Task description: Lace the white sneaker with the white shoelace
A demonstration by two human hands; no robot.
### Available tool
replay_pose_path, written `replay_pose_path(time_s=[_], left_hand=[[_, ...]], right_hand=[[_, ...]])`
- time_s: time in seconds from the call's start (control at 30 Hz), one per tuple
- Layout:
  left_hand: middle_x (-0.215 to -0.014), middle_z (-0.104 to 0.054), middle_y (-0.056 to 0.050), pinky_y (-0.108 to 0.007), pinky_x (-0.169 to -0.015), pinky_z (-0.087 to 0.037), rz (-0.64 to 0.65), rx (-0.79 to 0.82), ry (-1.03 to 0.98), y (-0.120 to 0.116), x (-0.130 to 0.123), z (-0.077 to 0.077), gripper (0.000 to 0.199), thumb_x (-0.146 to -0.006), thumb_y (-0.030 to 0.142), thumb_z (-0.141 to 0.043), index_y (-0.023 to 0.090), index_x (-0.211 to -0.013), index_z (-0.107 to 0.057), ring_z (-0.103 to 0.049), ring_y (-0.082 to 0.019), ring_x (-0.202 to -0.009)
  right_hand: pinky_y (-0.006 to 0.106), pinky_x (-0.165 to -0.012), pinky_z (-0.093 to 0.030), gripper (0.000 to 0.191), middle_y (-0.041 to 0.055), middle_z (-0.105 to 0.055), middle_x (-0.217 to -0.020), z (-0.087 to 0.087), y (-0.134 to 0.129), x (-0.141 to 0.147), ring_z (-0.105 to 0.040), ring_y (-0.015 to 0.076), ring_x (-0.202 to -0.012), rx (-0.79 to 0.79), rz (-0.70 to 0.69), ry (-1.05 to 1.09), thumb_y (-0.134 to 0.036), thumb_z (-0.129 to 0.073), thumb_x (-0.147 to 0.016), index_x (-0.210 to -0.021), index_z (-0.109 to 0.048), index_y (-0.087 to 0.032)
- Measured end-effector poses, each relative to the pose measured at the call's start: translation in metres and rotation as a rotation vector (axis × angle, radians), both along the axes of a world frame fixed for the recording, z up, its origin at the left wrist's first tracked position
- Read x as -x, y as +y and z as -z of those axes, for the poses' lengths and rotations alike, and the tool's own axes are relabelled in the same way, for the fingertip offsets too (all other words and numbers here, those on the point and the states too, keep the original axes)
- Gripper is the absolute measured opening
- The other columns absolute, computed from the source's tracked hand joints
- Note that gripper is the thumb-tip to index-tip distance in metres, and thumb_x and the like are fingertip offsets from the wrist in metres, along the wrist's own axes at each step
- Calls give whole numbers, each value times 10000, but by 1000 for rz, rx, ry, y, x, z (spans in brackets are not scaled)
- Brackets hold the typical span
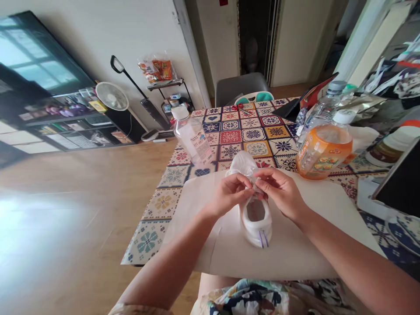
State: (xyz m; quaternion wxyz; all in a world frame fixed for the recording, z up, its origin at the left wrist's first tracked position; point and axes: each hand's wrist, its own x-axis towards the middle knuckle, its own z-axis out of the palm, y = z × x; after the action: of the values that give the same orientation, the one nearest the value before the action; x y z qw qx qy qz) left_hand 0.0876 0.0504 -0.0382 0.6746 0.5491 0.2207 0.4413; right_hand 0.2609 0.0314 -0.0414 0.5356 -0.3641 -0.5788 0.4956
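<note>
A white shoe with purple stripes on its heel lies on a white sheet, toe pointing away from me. Over its tongue and lacing, my left hand and my right hand come close together. Each hand has thumb and index finger pinched at the shoe's white laces; the laces are thin and mostly hidden by the fingers. The shoe's opening faces up toward me, and its toe shows beyond my hands.
Left of the shoe stands a clear bottle with a white cap. An orange-labelled bottle and another clear bottle stand right. Red-handled scissors lie at the patterned tablecloth's far end. A dark screen is at right.
</note>
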Motion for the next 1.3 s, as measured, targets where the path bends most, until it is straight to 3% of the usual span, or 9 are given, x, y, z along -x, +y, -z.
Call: replay_pose_path(time_s=[0.13,0.23,0.37,0.5,0.8,0.9,1.0,1.1,1.3], left_hand=[[-651,-645,19,-184,-550,-437,-141,3,24,2,1,1,320,-660,318,-877,139,-688,-614,-581,-73,-570],[-660,-643,15,-195,-578,-445,-145,19,-13,4,1,2,342,-627,324,-894,138,-668,-610,-578,-79,-594],[-646,-634,23,-190,-561,-428,-160,48,-6,5,2,3,321,-626,314,-896,140,-678,-632,-555,-69,-569],[-659,-665,7,-220,-585,-452,-178,31,35,5,3,4,274,-636,341,-888,149,-722,-712,-565,-86,-585],[-670,-684,-24,-233,-576,-450,-246,-121,167,8,6,3,292,-643,418,-873,162,-724,-757,-568,-114,-616],[-660,-673,-21,-231,-569,-439,-259,-121,197,9,7,3,327,-646,455,-863,158,-719,-745,-566,-114,-612],[-644,-651,-13,-231,-537,-408,-279,-88,239,8,7,5,388,-637,507,-852,150,-716,-724,-540,-109,-578],[-624,-623,-8,-235,-537,-385,-277,-85,277,8,5,6,431,-651,551,-827,143,-704,-702,-515,-105,-569],[-628,-582,-2,-248,-572,-362,-268,-157,306,11,4,6,457,-641,582,-818,151,-635,-667,-487,-112,-598]], right_hand=[[273,-618,-563,168,31,-621,-896,0,-1,-2,-632,148,-714,-245,51,-165,-357,-682,-881,-991,-632,-241],[341,-764,-580,135,87,-621,-1048,-2,0,-4,-638,207,-916,-493,99,-390,-309,-659,-895,-1003,-666,-229],[378,-847,-550,128,97,-638,-1019,-3,3,-6,-632,233,-973,-638,129,-538,-273,-603,-933,-1007,-689,-215],[361,-785,-515,164,79,-650,-919,-3,4,-7,-627,212,-862,-597,122,-573,-312,-585,-957,-906,-705,-212],[308,-773,-473,262,42,-621,-889,-5,2,-6,-598,186,-855,-110,-94,-329,-403,-574,-949,-822,-672,-196],[309,-773,-465,193,41,-621,-931,-8,1,-7,-590,187,-866,-54,-191,-312,-368,-592,-919,-885,-667,-193],[312,-784,-464,127,36,-624,-934,-10,-1,-7,-587,196,-889,-116,-177,-373,-323,-646,-865,-895,-643,-200],[288,-721,-474,134,11,-618,-823,-10,-3,-5,-586,175,-793,-192,-21,-418,-332,-657,-875,-842,-600,-215],[339,-781,-494,114,46,-681,-876,-11,-4,-3,-629,193,-840,-591,102,-449,-267,-578,-949,-851,-628,-238]])
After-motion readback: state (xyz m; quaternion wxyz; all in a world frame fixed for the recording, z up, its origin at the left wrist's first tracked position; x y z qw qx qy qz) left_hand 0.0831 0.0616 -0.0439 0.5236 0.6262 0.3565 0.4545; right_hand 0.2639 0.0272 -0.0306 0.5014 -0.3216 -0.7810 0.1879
